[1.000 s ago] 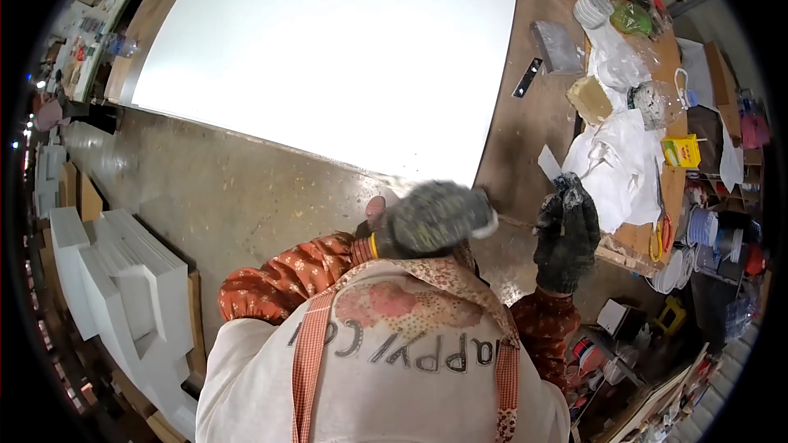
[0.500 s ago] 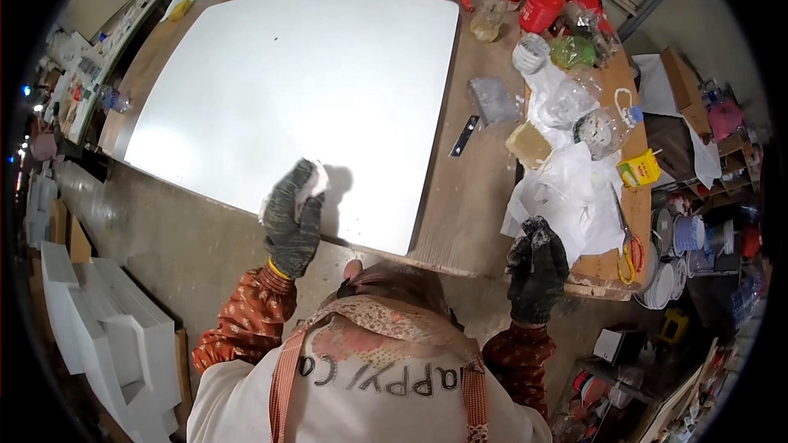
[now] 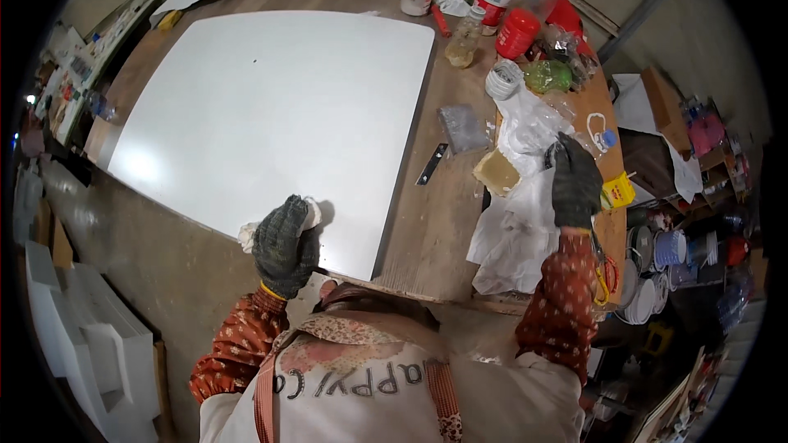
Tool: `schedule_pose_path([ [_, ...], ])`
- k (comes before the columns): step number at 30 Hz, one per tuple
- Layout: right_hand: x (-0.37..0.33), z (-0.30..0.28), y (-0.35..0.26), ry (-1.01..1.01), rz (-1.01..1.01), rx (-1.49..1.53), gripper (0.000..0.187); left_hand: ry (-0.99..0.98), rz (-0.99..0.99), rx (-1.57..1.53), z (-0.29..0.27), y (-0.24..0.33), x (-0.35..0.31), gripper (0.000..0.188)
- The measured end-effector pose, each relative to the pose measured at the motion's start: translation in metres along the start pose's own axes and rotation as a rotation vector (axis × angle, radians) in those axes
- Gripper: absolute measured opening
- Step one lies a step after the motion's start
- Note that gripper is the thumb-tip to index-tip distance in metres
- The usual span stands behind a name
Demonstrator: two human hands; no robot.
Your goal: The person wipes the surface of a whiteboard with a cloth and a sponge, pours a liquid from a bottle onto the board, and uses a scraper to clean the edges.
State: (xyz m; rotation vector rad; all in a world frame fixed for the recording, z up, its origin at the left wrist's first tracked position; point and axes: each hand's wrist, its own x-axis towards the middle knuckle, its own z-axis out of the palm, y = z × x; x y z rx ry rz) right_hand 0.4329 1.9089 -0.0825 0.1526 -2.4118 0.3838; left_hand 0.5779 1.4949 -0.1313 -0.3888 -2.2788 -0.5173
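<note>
My left hand (image 3: 286, 248), in a dark grey knitted glove, is closed on a crumpled white cloth (image 3: 248, 236). It rests at the near edge of a large glossy white panel (image 3: 271, 123) lying on the wooden table. On the right, my right hand (image 3: 577, 184), in a dark glove, reaches over white paper sheets (image 3: 519, 238) and covers the spot of a clear plastic container. Its fingers are mostly hidden beneath the back of the glove, so their grip does not show. A yellowish block (image 3: 497, 172) lies left of it.
Between panel and papers lie a grey wrapped block (image 3: 463, 129) and a narrow black strip (image 3: 431, 164). Bottles and a red jar (image 3: 518, 33) crowd the far right. Beside my right forearm are a yellow packet (image 3: 618, 190) and orange-handled scissors (image 3: 607, 279).
My right hand has moved forward from the table's near edge onto the clear container's spot. My left hand keeps its cloth near the panel's edge. The view has shifted slightly.
</note>
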Motion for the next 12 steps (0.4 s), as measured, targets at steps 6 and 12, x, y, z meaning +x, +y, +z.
schedule_pose_path([
  [6, 0.018, 0.029, 0.012, -0.316, -0.102, -0.202, 0.031, -0.028, -0.042, -0.021, -0.001, -0.001, 0.001, 0.043],
  [12, 0.008, 0.038, -0.051, -0.567, -0.498, 0.036, 0.028, -0.036, -0.017, 0.054, -0.001, -0.001, -0.006, 0.044],
])
